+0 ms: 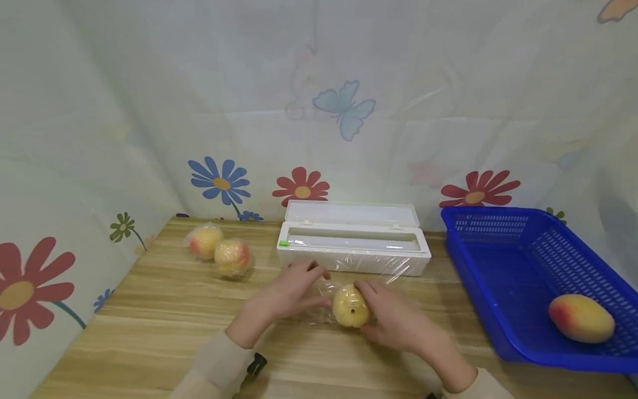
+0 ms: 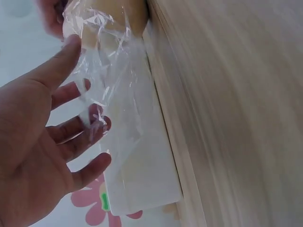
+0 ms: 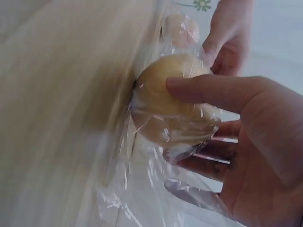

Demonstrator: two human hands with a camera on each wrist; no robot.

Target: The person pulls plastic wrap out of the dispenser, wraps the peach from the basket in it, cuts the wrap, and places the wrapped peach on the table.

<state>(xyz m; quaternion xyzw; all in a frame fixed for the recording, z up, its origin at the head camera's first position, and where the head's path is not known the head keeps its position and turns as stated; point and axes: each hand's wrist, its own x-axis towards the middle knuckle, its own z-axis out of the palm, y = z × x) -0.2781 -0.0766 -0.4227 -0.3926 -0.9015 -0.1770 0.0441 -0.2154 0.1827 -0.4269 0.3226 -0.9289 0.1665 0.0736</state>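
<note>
A round, yellow, peach-like fruit [image 1: 351,306] with a small dark spot sits on the table, partly covered by clear plastic wrap [image 2: 124,90]. My right hand [image 1: 399,317] grips it from the right, thumb on the near side and fingers behind, with film between, as the right wrist view shows. On the other side, my left hand [image 1: 294,291] has its fingers spread against the loose film, its thumb tip close to the fruit. Film stretches back from the fruit to a white wrap dispenser [image 1: 354,260], whose lid stands raised over the roll.
Two film-wrapped yellow-red fruits [image 1: 232,257] rest at the back left of the wooden table [image 1: 164,327]. A blue plastic basket [image 1: 490,310] stands on the right, holding one mango-shaped yellow-red fruit [image 1: 581,318]. Behind the table hangs a flower-printed curtain [image 1: 249,111].
</note>
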